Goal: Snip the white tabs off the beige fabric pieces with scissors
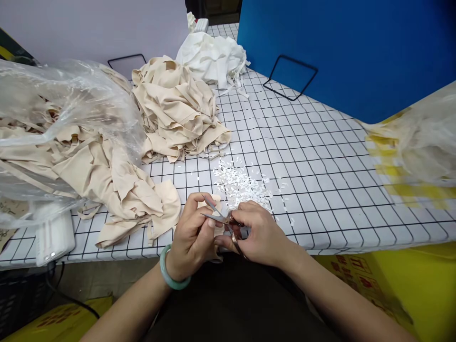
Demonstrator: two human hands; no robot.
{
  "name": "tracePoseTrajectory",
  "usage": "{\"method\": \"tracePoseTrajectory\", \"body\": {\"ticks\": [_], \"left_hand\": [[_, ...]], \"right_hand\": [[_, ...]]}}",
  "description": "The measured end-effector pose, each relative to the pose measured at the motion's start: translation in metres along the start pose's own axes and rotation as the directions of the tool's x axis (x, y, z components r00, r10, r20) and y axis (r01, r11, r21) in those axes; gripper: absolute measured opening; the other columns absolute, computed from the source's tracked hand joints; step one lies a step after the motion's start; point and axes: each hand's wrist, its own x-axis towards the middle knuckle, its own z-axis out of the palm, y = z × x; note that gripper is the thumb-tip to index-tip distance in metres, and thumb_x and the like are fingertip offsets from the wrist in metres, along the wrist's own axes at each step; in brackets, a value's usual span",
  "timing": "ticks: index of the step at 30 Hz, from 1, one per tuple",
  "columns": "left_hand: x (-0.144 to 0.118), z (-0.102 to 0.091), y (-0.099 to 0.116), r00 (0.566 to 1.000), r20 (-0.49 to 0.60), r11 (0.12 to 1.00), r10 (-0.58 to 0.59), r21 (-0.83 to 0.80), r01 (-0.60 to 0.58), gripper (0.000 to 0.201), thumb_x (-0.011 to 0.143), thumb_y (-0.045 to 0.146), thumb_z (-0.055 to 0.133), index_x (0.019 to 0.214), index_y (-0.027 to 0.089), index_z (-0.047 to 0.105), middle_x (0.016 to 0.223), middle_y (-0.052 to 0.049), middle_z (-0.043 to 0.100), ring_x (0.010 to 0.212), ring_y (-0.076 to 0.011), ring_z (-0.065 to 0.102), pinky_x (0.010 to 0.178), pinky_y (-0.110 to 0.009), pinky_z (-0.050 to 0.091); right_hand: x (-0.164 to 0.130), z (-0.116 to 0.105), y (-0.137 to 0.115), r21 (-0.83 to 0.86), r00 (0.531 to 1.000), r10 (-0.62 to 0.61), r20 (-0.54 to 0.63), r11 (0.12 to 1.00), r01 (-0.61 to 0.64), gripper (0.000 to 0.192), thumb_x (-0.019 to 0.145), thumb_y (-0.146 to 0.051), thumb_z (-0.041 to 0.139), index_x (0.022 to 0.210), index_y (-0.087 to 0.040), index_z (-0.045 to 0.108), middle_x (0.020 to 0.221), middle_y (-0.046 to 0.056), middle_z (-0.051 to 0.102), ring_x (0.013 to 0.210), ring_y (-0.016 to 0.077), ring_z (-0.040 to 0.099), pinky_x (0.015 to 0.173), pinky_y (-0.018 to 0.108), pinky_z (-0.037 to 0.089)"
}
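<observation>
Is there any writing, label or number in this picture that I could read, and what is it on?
Nothing can be read for certain.
Red print on the yellow box at lower right: too blurred.
Red print on the yellow box at lower left: too blurred.
Dark marks on the brown paper at far left: unreadable.

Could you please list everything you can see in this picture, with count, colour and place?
table: one, white with black grid, centre.
beige fabric pieces: many, heaped at left and centre-back.
white fabric pile: one, back.
plastic bag: one, clear, left, over beige fabric.
white snippets: many, scattered before the hands.
blue panel: one, back right.
scissors: one, metal, in right hand.
bracelet: one, green, left wrist.
left hand: pinching a small beige piece.
right hand: holding the scissors.
</observation>
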Motion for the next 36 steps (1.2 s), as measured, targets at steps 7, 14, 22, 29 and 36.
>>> {"method": "tracePoseTrajectory", "body": {"ticks": [7, 14, 22, 29, 36], "left_hand": [[0.004, 0.004, -0.001, 0.999, 0.027, 1.0, 0.02, -0.006, -0.02, 0.023, 0.097, 0.006, 0.043, 0.087, 0.019, 0.059, 0.083, -0.004, 0.057, 0.108, -0.0199, 0.046, 0.093, -0.033, 0.042], [0.014, 0.017, -0.003, 0.991, 0.128, 0.999, 0.04, -0.003, -0.04, 0.022, 0.097, 0.007, 0.043, 0.087, 0.017, 0.06, 0.085, -0.006, 0.055, 0.107, -0.0204, 0.047, 0.09, -0.033, 0.044], [0.019, 0.02, -0.005, 0.987, 0.143, 0.997, -0.071, -0.002, 0.072, 0.025, 0.1, 0.015, 0.043, 0.083, 0.018, 0.061, 0.089, -0.007, 0.055, 0.107, -0.0214, 0.052, 0.089, -0.033, 0.048], [-0.022, -0.049, -0.004, 0.99, -0.084, 0.851, -0.118, 0.505, 0.144, 0.008, 0.094, 0.023, 0.057, 0.088, 0.017, 0.058, 0.113, -0.012, 0.056, 0.112, -0.0266, 0.055, 0.097, -0.042, 0.048], [-0.068, -0.036, -0.009, 0.949, 0.16, 0.919, -0.273, 0.333, 0.209, 0.02, 0.092, 0.011, 0.048, 0.107, 0.022, 0.056, 0.091, -0.005, 0.061, 0.082, -0.0185, 0.061, 0.071, -0.03, 0.054]], "right_hand": [[-0.006, 0.001, 0.006, -0.008, 0.999, -0.012, -0.045, 1.0, 0.011, 0.051, 0.085, -0.06, 0.065, 0.057, -0.02, 0.052, 0.053, -0.001, 0.05, 0.053, 0.0123, 0.048, 0.06, 0.028, 0.037], [-0.027, 0.002, 0.021, -0.062, 0.987, 0.096, -0.132, 0.993, -0.105, 0.056, 0.087, -0.061, 0.063, 0.053, -0.019, 0.047, 0.051, -0.001, 0.049, 0.05, 0.0109, 0.044, 0.059, 0.027, 0.038], [-0.035, -0.01, 0.035, 0.063, 0.897, 0.427, -0.118, 0.904, -0.422, 0.052, 0.078, -0.069, 0.065, 0.06, -0.021, 0.055, 0.062, 0.001, 0.058, 0.059, 0.0161, 0.054, 0.056, 0.028, 0.044], [-0.03, -0.008, 0.014, 0.125, 0.957, 0.288, -0.034, 0.951, -0.282, 0.05, 0.072, -0.048, 0.079, 0.107, -0.026, 0.051, 0.125, 0.009, 0.06, 0.115, 0.0304, 0.059, 0.093, 0.045, 0.052], [-0.01, 0.062, -0.015, 0.342, 0.992, 0.017, 0.128, 0.938, -0.06, 0.023, 0.069, -0.004, 0.052, 0.076, -0.023, 0.043, 0.077, -0.001, 0.054, 0.068, 0.0157, 0.054, 0.062, 0.027, 0.046]]}}
